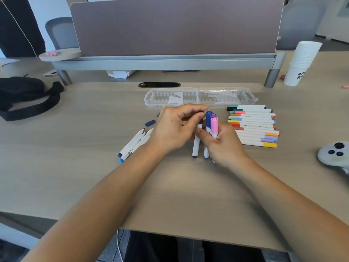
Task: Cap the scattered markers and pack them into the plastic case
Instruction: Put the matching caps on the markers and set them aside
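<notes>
My right hand (221, 141) grips a bundle of upright markers: a blue-capped one (208, 120), a purple-capped one (213, 115) and a pink-capped one (214, 126). A white marker with a black end (196, 146) stands beside them. My left hand (173, 127) pinches a dark cap at the top of that marker. Uncapped white markers (135, 143) lie on the desk left of my hands, with a loose blue cap (150, 122) near them. Several capped markers (254, 125) lie in a row on the right. The clear plastic case (200, 96) lies open behind my hands.
A black bag (26, 95) lies at the far left. A stack of white paper cups (302, 61) stands at the back right. A grey game controller (334, 154) sits at the right edge. A desk divider (175, 29) rises behind the case.
</notes>
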Demonstrator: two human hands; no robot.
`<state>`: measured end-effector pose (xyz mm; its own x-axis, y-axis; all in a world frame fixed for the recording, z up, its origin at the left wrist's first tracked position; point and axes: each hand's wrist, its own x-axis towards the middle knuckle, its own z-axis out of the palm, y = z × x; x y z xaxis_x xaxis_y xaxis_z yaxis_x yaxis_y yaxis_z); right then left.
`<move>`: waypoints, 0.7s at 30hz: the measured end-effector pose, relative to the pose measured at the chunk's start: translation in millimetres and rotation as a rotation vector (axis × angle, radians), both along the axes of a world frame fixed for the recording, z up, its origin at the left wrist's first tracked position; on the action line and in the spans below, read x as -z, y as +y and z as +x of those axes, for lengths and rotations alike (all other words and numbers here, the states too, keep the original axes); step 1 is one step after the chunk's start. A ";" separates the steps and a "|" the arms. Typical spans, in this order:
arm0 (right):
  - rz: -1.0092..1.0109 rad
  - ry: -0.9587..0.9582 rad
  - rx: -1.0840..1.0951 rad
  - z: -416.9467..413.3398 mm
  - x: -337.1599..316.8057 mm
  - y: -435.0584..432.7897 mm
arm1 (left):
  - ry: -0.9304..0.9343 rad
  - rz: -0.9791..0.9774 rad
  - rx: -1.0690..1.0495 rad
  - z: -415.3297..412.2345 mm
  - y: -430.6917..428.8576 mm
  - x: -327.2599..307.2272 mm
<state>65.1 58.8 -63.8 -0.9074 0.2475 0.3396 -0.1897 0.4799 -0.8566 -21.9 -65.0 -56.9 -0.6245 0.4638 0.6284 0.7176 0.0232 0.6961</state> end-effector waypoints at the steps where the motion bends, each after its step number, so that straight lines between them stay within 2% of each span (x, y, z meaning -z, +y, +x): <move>1: 0.009 0.011 -0.004 -0.8 0.9 0.0 | 0.009 0.012 0.003 0.9 -1.1 0.0; 6: 0.084 0.032 -0.044 -3.3 3.8 -0.1 | 0.045 0.025 -0.008 8.3 -9.5 1.1; 10: 0.130 0.037 -0.090 -2.3 1.6 -1.1 | 0.109 -0.121 -0.043 5.4 -14.2 -6.9; 14: 0.168 -0.100 -0.164 -0.1 -9.4 7.9 | 0.190 -0.294 0.085 5.4 -15.6 -28.4; 17: 0.335 -0.226 -0.196 7.5 -21.8 20.9 | 0.275 -0.376 0.176 4.1 -12.6 -31.0; 21: 0.599 -0.274 -0.135 19.8 -19.3 37.8 | 0.205 -0.348 0.229 13.2 -8.2 -20.3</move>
<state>84.9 96.7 -44.5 -0.9902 -0.0337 0.1355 -0.0948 0.8748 -0.4751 -8.6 -73.2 -36.6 -0.3606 0.7803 0.5110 0.8537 0.0553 0.5179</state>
